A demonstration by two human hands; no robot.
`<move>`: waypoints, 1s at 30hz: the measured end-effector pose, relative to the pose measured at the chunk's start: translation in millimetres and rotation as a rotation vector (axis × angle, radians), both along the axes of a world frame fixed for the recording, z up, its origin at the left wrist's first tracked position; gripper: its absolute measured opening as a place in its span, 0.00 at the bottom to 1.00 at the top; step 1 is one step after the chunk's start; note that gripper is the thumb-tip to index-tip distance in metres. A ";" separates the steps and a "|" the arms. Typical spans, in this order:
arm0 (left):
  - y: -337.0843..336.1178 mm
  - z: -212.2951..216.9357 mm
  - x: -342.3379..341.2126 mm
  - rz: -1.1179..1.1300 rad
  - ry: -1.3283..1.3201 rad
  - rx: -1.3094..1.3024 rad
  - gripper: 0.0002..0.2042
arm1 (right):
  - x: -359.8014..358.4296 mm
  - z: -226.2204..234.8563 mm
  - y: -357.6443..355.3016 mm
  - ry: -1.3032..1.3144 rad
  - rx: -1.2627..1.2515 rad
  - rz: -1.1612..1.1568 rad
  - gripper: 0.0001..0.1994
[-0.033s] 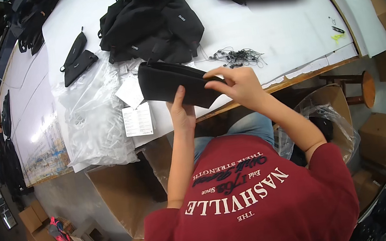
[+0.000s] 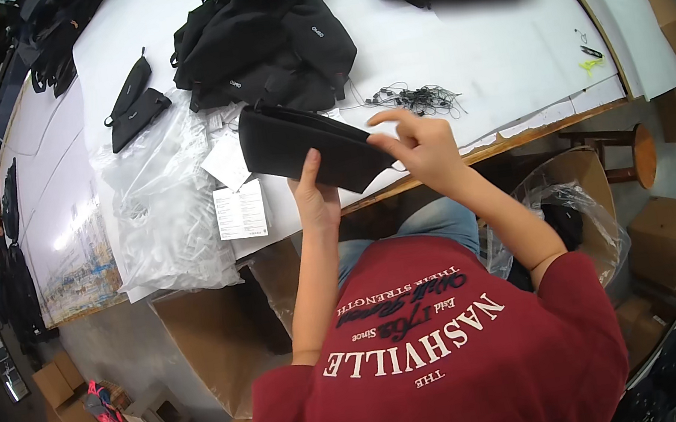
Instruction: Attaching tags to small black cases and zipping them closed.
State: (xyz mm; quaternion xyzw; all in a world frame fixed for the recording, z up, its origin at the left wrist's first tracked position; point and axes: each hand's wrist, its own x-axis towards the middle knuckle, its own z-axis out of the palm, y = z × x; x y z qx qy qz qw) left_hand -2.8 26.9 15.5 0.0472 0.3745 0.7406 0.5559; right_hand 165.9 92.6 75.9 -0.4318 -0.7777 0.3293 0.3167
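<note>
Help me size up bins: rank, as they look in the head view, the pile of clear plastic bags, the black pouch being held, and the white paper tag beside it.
1. pile of clear plastic bags
2. black pouch, held in both hands, so nearer the camera and perhaps flattered
3. white paper tag

Flat black fabric pouch (image 2: 303,147) sits above white table (image 2: 490,60) near edge, btwn left hand (image 2: 317,201) under it & right hand (image 2: 422,147) at its right end. Heap of clear plastic bags (image 2: 161,210) to its left, pile of black bags (image 2: 262,36) behind, tangle of thin black cords (image 2: 417,98) behind right hand, white paper tags (image 2: 237,199) btwn plastic & pouch
</note>
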 end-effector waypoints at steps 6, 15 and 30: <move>-2.6 7.1 -3.8 0.022 0.010 -0.064 0.22 | 6.9 -35.0 -13.9 0.361 -0.272 -0.148 0.13; -11.7 39.5 5.3 -0.388 0.220 -0.117 0.29 | -12.1 21.4 16.7 0.545 -0.045 0.012 0.05; -0.1 23.4 -6.0 -0.281 -0.326 -0.074 0.15 | 19.2 40.8 6.8 -0.043 0.457 0.420 0.07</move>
